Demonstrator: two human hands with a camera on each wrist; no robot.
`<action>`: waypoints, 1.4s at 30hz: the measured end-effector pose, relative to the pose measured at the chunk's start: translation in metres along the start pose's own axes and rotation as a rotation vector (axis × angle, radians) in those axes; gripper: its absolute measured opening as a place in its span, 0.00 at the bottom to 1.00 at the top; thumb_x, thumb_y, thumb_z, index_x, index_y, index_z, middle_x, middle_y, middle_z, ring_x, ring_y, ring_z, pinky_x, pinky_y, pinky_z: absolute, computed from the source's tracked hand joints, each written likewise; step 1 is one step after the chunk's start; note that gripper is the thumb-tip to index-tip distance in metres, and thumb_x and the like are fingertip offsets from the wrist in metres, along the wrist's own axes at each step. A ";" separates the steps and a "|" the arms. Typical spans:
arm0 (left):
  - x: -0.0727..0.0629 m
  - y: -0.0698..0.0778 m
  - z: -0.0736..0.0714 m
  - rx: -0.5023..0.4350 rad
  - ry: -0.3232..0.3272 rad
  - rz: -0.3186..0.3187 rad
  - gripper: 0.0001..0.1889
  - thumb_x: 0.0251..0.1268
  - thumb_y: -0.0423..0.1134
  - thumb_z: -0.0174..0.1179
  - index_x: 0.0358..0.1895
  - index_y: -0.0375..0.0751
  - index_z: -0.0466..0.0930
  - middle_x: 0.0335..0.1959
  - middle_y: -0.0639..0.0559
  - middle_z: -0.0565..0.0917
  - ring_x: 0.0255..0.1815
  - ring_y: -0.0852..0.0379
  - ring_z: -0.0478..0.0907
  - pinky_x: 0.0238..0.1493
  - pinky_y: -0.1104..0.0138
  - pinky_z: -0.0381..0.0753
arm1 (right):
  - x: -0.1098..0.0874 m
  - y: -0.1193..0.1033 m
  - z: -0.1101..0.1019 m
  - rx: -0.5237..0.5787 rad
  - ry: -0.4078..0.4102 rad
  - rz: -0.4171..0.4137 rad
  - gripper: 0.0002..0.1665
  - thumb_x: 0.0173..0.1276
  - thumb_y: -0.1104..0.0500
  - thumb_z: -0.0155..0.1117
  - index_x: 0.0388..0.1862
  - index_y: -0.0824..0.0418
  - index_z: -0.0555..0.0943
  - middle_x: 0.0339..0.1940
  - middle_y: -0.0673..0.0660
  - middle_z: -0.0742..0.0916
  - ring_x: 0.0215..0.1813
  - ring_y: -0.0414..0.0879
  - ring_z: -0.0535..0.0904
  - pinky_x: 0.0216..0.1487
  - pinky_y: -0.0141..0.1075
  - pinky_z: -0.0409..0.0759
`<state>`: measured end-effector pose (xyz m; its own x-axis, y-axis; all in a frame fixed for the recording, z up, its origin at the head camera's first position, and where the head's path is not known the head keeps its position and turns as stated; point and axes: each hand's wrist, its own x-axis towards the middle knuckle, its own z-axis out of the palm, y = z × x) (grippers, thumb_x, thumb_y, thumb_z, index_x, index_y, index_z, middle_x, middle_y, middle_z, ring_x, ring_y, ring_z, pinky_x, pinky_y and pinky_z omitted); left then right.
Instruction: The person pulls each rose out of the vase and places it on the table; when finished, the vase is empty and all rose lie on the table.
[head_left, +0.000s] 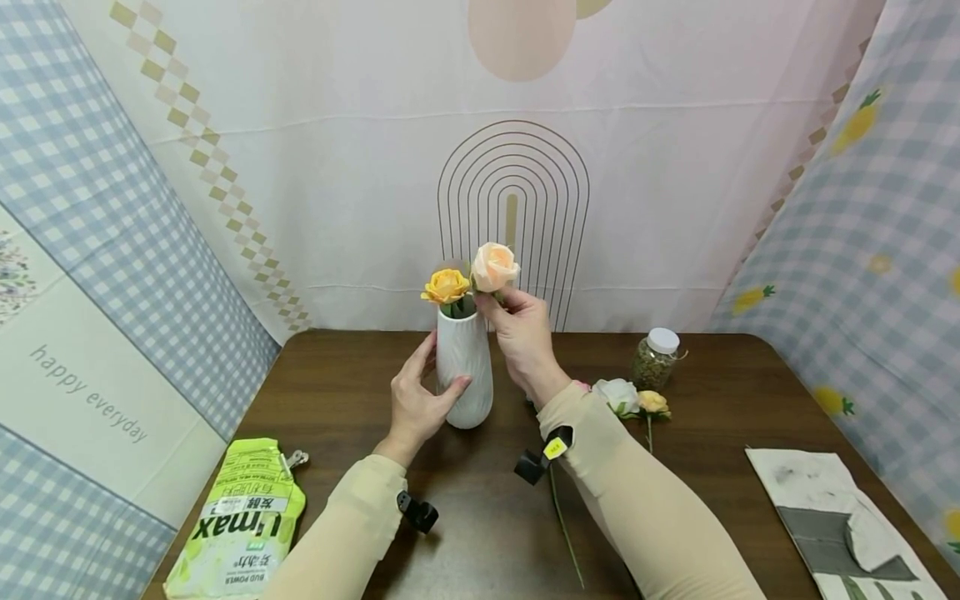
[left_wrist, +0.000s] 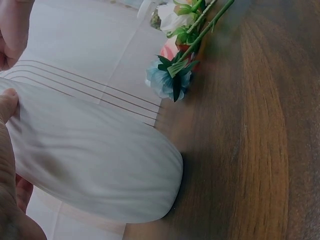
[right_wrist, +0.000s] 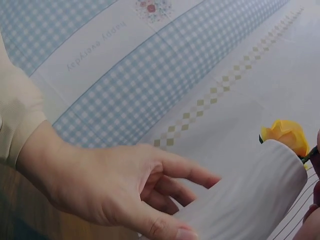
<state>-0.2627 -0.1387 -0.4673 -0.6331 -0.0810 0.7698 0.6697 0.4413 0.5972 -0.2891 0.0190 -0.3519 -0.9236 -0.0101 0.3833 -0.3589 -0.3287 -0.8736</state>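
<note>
A tall white vase (head_left: pixel 467 375) with a rippled surface stands on the table, and my left hand (head_left: pixel 418 402) grips its side, thumb in front and fingers round the back. One yellow rose (head_left: pixel 446 286) rises from its mouth. My right hand (head_left: pixel 525 337) pinches a pale peach rose (head_left: pixel 495 267) just under its bloom, at the right of the vase's rim. In the right wrist view a thin green stem (right_wrist: pixel 311 154) crosses the rim towards the fingers. The vase body (left_wrist: pixel 110 160) fills much of the left wrist view, its base on the tabletop.
Right of the vase lie a white flower (head_left: pixel 617 395), a small yellow one (head_left: pixel 654 403) and, in the left wrist view, a blue one (left_wrist: pixel 164 82). Behind them stands a lidded jar (head_left: pixel 654 358). A green bag (head_left: pixel 240 517) lies left, a folded cloth (head_left: pixel 840 517) right.
</note>
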 end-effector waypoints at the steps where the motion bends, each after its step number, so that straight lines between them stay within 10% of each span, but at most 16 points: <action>1: 0.000 0.000 0.000 -0.003 0.001 0.003 0.43 0.41 0.33 0.79 0.66 0.33 0.68 0.59 0.39 0.77 0.55 0.43 0.78 0.48 0.50 0.81 | 0.000 -0.001 0.001 0.008 0.011 -0.004 0.18 0.62 0.67 0.68 0.51 0.71 0.81 0.51 0.59 0.86 0.58 0.45 0.77 0.57 0.38 0.76; 22: 0.000 0.001 -0.002 -0.001 -0.024 -0.032 0.42 0.47 0.40 0.77 0.69 0.42 0.67 0.61 0.45 0.77 0.55 0.49 0.79 0.49 0.50 0.80 | 0.007 -0.015 0.005 0.111 0.143 -0.233 0.20 0.57 0.74 0.68 0.26 0.46 0.89 0.34 0.46 0.88 0.47 0.42 0.78 0.49 0.34 0.77; 29: 0.008 0.041 -0.009 -0.001 -0.014 -0.018 0.40 0.43 0.28 0.76 0.65 0.27 0.68 0.59 0.35 0.76 0.54 0.41 0.78 0.49 0.48 0.80 | 0.000 -0.028 0.000 0.160 0.172 -0.286 0.19 0.59 0.74 0.67 0.31 0.49 0.89 0.40 0.50 0.88 0.53 0.44 0.77 0.52 0.35 0.76; 42: 0.007 0.039 -0.008 -0.006 -0.009 -0.021 0.40 0.44 0.29 0.76 0.65 0.28 0.68 0.58 0.36 0.77 0.54 0.42 0.78 0.49 0.50 0.80 | -0.009 -0.033 -0.010 0.236 0.203 -0.299 0.13 0.60 0.72 0.67 0.38 0.57 0.88 0.48 0.59 0.86 0.60 0.51 0.75 0.61 0.42 0.74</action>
<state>-0.2378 -0.1287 -0.4368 -0.6505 -0.0825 0.7550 0.6585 0.4341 0.6148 -0.2703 0.0394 -0.3293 -0.7996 0.2970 0.5219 -0.5963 -0.4957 -0.6315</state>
